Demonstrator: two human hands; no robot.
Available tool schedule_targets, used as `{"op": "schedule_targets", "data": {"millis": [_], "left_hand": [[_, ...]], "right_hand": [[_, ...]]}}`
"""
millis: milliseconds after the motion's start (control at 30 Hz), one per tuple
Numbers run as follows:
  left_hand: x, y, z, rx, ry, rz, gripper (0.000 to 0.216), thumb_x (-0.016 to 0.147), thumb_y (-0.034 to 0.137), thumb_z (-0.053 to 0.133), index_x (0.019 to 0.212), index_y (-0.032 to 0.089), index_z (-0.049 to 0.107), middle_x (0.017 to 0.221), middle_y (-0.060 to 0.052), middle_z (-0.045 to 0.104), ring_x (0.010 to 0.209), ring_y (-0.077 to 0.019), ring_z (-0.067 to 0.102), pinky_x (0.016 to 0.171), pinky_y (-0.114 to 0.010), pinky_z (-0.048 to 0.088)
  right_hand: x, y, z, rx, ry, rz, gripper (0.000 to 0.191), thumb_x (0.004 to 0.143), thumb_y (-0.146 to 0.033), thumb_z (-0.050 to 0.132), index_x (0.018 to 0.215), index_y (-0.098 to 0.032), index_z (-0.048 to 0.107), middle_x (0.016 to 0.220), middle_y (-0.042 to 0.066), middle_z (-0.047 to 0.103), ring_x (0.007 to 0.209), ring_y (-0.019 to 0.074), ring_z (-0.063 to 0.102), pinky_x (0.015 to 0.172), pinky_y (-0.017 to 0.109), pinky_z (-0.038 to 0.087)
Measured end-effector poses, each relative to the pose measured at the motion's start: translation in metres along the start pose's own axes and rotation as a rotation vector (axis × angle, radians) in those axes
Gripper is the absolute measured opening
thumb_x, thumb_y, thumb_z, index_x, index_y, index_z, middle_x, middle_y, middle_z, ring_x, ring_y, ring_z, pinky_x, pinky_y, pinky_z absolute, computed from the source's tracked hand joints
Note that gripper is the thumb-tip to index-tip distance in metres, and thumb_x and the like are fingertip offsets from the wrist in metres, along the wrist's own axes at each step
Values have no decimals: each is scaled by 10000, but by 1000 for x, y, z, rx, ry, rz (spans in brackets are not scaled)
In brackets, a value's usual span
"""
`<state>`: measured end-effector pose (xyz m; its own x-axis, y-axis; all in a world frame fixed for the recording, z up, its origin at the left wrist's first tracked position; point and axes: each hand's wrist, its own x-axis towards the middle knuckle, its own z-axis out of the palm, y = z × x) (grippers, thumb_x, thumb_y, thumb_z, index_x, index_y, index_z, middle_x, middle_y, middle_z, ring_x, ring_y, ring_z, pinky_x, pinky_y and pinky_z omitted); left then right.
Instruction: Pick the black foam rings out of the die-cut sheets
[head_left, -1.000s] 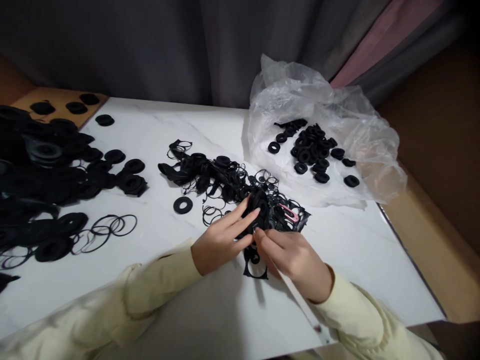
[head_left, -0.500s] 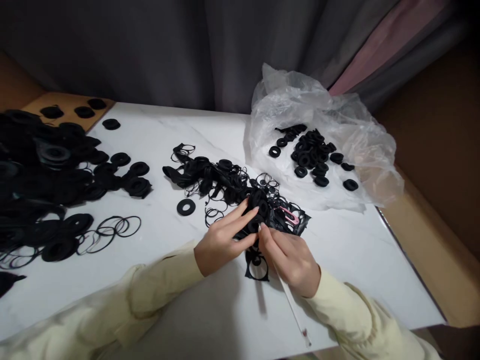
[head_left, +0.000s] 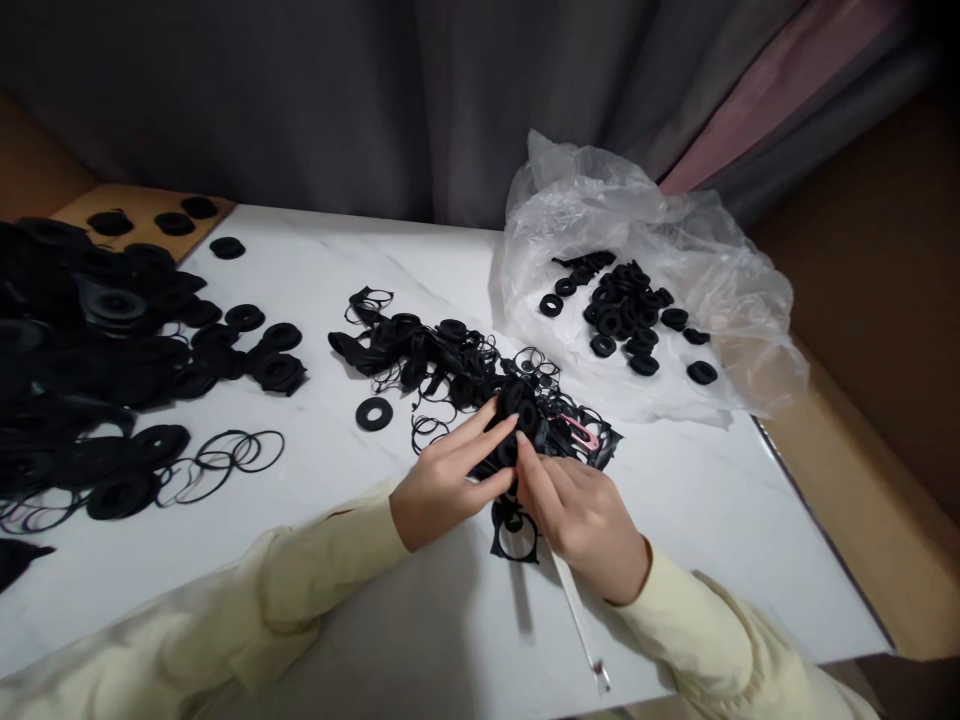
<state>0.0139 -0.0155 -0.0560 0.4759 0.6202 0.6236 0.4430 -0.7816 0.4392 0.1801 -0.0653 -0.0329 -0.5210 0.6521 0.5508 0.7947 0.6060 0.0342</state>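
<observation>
Both hands meet over a black rubber sheet with punched rings (head_left: pixel 517 455) near the middle of the white table (head_left: pixel 315 560). My left hand (head_left: pixel 446 485) pinches the piece from the left, fingers stretched along it. My right hand (head_left: pixel 577 515) grips it from the right with fingertips pressed together. The lower part of the sheet (head_left: pixel 516 535) hangs between my hands. A pink clip-like tool (head_left: pixel 579 432) lies just beyond them on a tangle of black scraps (head_left: pixel 435 355).
A clear plastic bag (head_left: pixel 675 260) at back right holds several small black rings (head_left: pixel 626 315). A big heap of black rubber rings (head_left: pixel 82 350) covers the left side. One loose washer (head_left: pixel 373 413) and thin rings (head_left: pixel 232 455) lie between. Grey curtain behind.
My right hand has shifted slightly up and left along the black piece, fingertips now higher on it. The left hand has barely moved.
</observation>
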Motion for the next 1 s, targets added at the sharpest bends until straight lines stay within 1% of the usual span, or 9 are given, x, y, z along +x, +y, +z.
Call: {"op": "schedule_targets", "data": {"millis": [133, 300, 367, 500, 667, 800, 900, 1000], "left_hand": [[1, 0, 0, -23, -2, 1, 427, 799, 153, 610, 1222, 112, 569, 1280, -153, 554, 1154, -252, 551, 979, -312, 484], [2, 1, -2, -95, -30, -103, 445, 765, 145, 638, 1207, 140, 593, 1279, -121, 563, 1118, -251, 580, 984, -304, 477], [3, 1, -2, -109, -32, -108, 443, 761, 155, 646, 1202, 143, 598, 1270, -117, 571, 1113, -250, 585, 984, -299, 478], [3, 0, -1, -93, 0, -40, 444, 768, 163, 658, 1205, 124, 592, 1261, -129, 577, 1105, -246, 591, 984, -282, 481], [4, 0, -1, -42, 40, 56, 458, 788, 169, 650, 1234, 120, 558, 1268, -146, 568, 1097, -243, 597, 970, -300, 500], [5, 0, -1, -7, 40, 129, 496, 792, 141, 643, 1271, 112, 520, 1248, -160, 580, 1123, -255, 575, 967, -308, 502], [5, -1, -1, -20, 39, 130, 546, 789, 133, 645, 1311, 139, 484, 1263, -141, 572, 1135, -257, 565, 974, -306, 497], [5, -1, -1, -46, 26, 98, 528, 793, 156, 646, 1300, 138, 498, 1289, -145, 548, 1127, -256, 572, 980, -308, 490]], "right_hand": [[0, 2, -1, -32, 17, -53, 300, 871, -35, 468, 1122, 128, 483, 600, 77, 589, 543, 172, 538, 477, 310, 434], [-1, 3, -1, -35, 58, -62, 321, 877, -50, 476, 1143, 128, 460, 563, 54, 570, 491, 152, 484, 426, 296, 382], [-2, 3, 0, -29, 70, -52, 335, 888, -59, 464, 1172, 117, 441, 572, 53, 574, 495, 148, 483, 430, 292, 381], [-4, 6, 2, -9, 98, -7, 370, 898, -68, 455, 1225, 97, 407, 610, 62, 598, 509, 141, 498, 455, 285, 393], [-7, 10, 7, -16, 160, 79, 397, 899, -73, 461, 1272, 50, 402, 595, 29, 581, 493, 126, 508, 478, 263, 407], [-6, 11, 10, -10, 155, 78, 431, 896, -76, 467, 1299, 48, 377, 619, 36, 590, 504, 128, 519, 493, 263, 411], [-4, 12, 12, -18, 162, 69, 448, 894, -77, 469, 1311, 49, 367, 621, 30, 584, 510, 134, 527, 490, 270, 405], [-2, 13, 12, -39, 176, 80, 464, 889, -69, 470, 1325, 41, 356, 616, 22, 580, 499, 130, 523, 488, 267, 411]]}}
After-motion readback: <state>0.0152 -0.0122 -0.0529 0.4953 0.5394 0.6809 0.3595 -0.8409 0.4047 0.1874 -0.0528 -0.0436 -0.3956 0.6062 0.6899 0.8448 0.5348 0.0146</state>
